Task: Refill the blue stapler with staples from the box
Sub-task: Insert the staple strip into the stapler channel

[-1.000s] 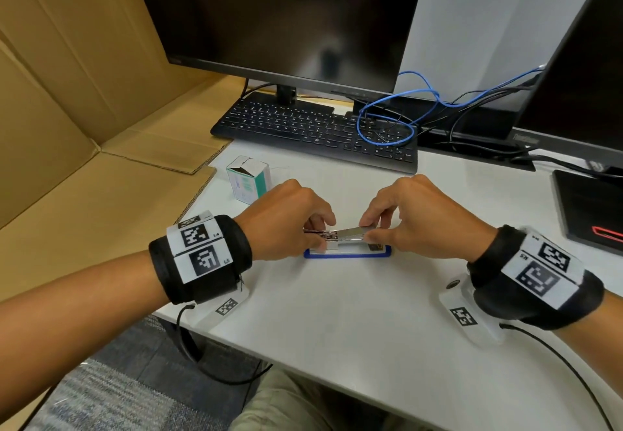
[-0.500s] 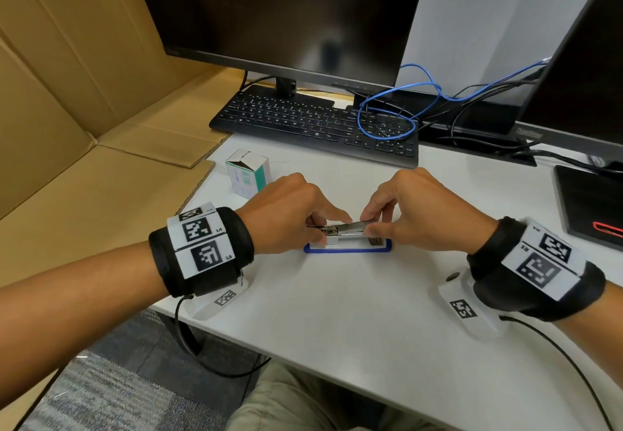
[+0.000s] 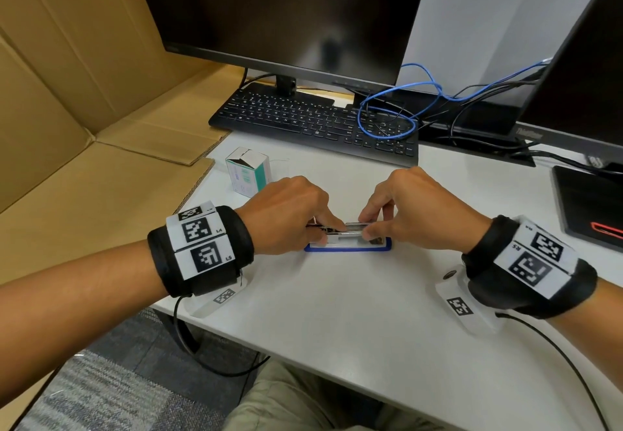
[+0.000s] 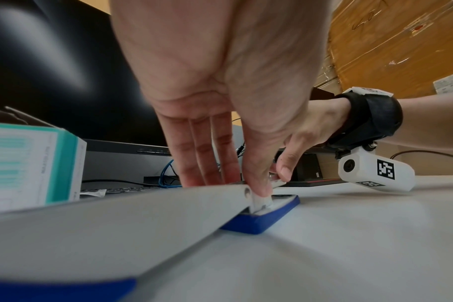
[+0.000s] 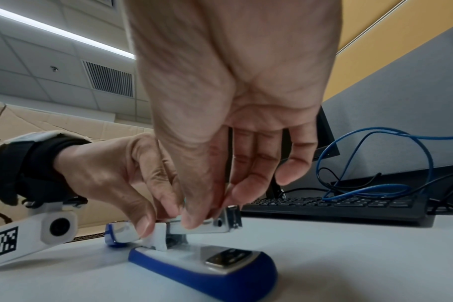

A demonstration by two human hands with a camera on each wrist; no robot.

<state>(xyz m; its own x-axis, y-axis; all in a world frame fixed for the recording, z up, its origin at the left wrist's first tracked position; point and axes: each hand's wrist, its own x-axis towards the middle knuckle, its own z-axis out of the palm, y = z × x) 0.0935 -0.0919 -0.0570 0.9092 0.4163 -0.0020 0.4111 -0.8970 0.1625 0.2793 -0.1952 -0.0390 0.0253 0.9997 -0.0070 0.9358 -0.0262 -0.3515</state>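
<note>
Head view shows both hands meeting over one blue stapler, which sits on the white tabletop just in front of the person, its lid swung back toward the left wrist. The left hand pinches the hinge end, thumb pressed down by the pivot and fingers over the far side. The right hand pinches the metal magazine rail between thumb and fingertips, holding it raised a little off the blue base. Whether a strip of staples is already between those fingers I cannot tell.

One staple box stands upright just beyond the left hand, top flaps open.

By my reckoning the stapler is light and rigid, plastic shell over a steel channel, and its sprung parts will want to snap shut, so the grip belongs on the sides of the rail and at the hinge, as now. Staple strips are brittle and slick; I would take one by its long edges and slide it in flat.

Behind them I count two monitors, one black keyboard, one looped blue cable and one wrist camera under each arm.
</note>
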